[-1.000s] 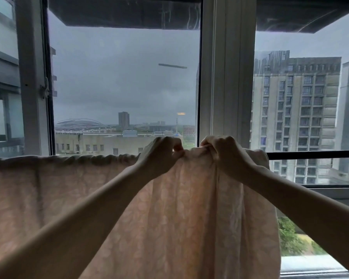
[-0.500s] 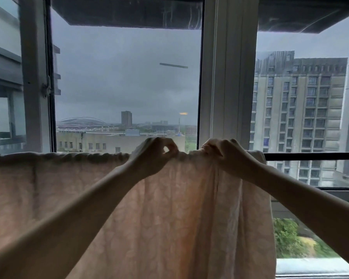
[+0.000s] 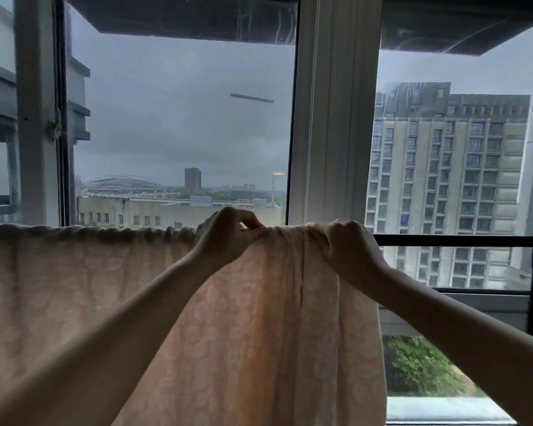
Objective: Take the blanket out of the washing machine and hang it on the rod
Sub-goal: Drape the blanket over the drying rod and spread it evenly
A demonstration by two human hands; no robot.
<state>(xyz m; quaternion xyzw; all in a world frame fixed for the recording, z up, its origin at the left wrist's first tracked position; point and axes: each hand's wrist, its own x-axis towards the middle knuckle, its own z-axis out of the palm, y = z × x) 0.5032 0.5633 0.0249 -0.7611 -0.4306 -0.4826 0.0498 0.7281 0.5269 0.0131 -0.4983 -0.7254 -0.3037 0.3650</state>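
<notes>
Pinching the blanket top, left hand and right hand raised.

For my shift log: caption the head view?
Both hands, left hand and right hand, pinch the pink blanket draped over the rod by the window.

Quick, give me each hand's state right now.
Left hand: pinches the blanket at its top edge.
Right hand: grips the bunched blanket top.

White window frame, grey high-rise outside, green treetops below
</notes>
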